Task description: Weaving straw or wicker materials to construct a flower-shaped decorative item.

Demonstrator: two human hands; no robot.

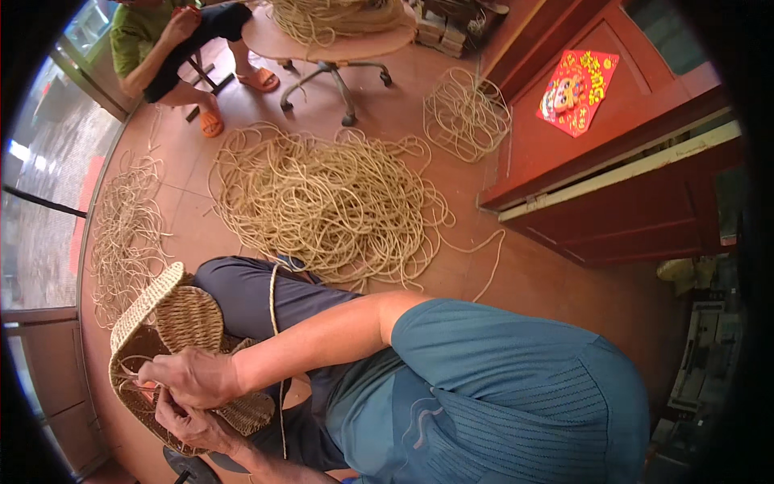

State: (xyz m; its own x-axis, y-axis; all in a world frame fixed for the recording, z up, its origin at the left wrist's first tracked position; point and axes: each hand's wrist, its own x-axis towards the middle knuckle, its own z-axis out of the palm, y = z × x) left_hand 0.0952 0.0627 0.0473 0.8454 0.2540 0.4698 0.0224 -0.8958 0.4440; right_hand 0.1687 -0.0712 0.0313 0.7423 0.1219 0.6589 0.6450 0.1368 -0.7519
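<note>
A woven straw basket lies tilted at the left against my dark-trousered leg, its pale braided rim curving up the outer side. At its opening, my right hand is closed, with fingertips pinched on a thin straw strand. Just below, my left hand is curled with its fingers pressed together close to the same strands and the basket's edge. Exactly what the left fingers grip is hidden. A loose length of cord hangs over my leg, and my right forearm covers part of it.
A big heap of straw cord covers the middle of the floor. Thinner strands lie by the left wall, and a loose coil near the red door. Another person sits beyond, beside a wheeled round stand holding more cord.
</note>
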